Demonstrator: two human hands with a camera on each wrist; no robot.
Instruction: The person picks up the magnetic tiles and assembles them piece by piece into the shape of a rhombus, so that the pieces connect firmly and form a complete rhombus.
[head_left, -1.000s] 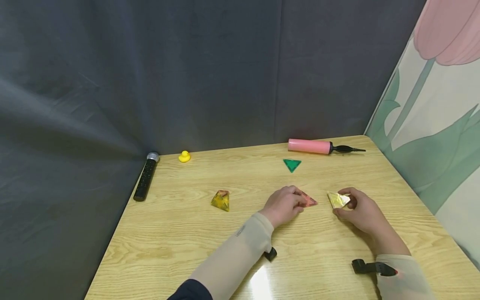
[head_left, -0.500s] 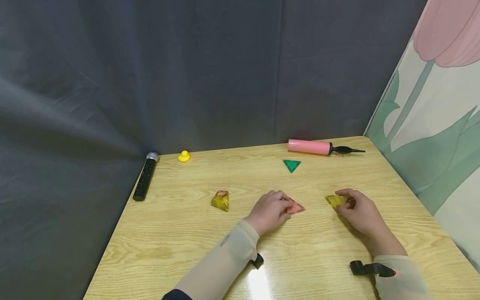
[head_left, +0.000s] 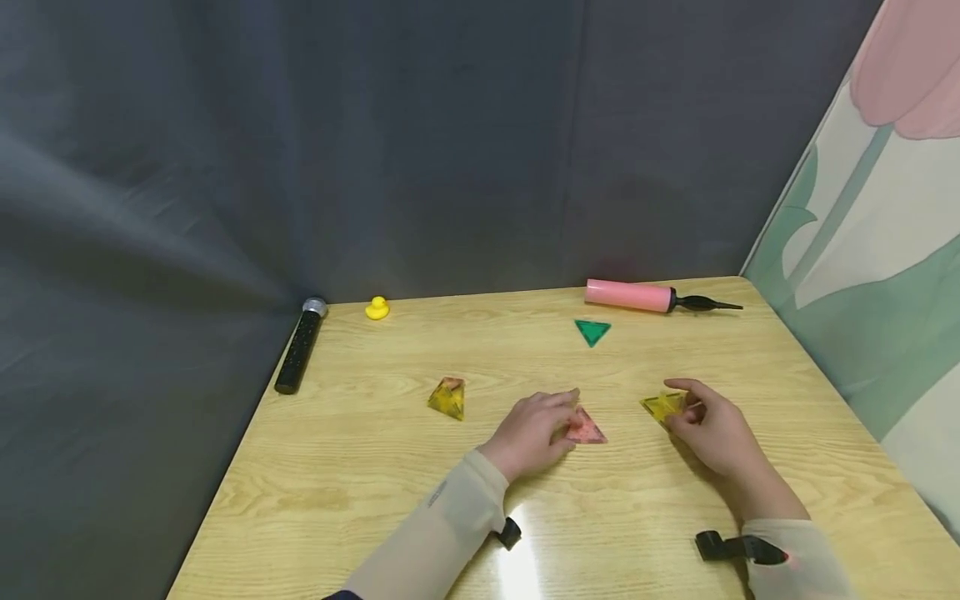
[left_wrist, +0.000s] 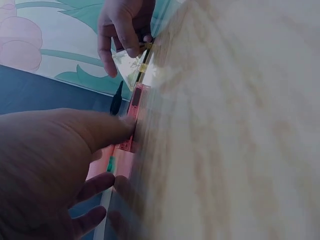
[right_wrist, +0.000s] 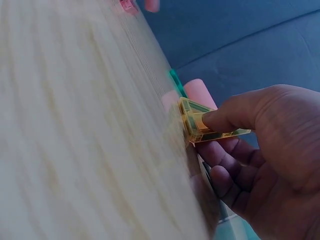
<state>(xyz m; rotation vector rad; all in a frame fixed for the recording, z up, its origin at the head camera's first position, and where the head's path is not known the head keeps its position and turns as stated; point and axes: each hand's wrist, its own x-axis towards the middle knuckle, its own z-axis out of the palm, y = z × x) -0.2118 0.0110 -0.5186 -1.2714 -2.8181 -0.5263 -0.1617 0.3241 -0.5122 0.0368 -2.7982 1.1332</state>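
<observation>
My left hand (head_left: 531, 432) holds a translucent red triangular magnetic tile (head_left: 587, 427) low over the wooden table; in the left wrist view its thumb lies against the edge of the red tile (left_wrist: 136, 102). To the right, my right hand (head_left: 712, 425) pinches a translucent yellow triangular tile (head_left: 662, 406). Seen from the right wrist, the thumb presses the face of the yellow tile (right_wrist: 195, 120) while the fingers curl beneath, one corner right at the tabletop. The two tiles are apart. Left of both hands stands a small yellow and orange pyramid of tiles (head_left: 448, 400).
A green triangular tile (head_left: 592, 332) lies farther back, before a pink balloon pump (head_left: 628, 295). Along the back left are a yellow rubber duck (head_left: 377, 308) and a black microphone (head_left: 300, 350). A dark curtain (head_left: 450, 150) hangs behind the wooden table (head_left: 337, 492).
My left hand has drawn the red tile left and nearer to me, turning it. The yellow tile in my right hand has tilted and shifted slightly left. The head view has shifted a little.
</observation>
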